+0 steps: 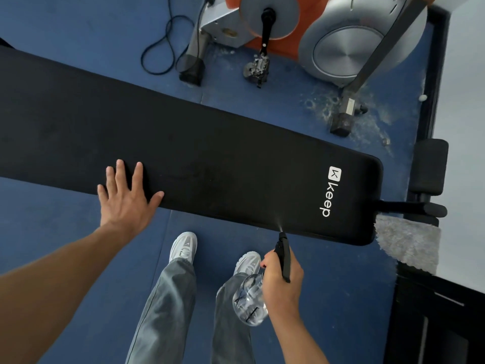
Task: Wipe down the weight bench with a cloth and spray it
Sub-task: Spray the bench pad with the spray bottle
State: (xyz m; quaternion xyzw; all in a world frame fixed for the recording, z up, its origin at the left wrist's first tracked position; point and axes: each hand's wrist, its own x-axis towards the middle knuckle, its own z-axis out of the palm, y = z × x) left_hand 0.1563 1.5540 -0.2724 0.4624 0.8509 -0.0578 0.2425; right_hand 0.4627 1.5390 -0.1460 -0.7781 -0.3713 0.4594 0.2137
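**Fig. 1. Spraying the bench end**

My left hand (126,198) lies spread flat on the bench (210,158) at 9 o'clock. My right hand (282,282) grips the bottle (249,300) at 5 o'clock, misting the near edge. The cloth (409,240) lies at 3 o'clock. Risk: aimed this low, spray may miss onto the floor (78,232).
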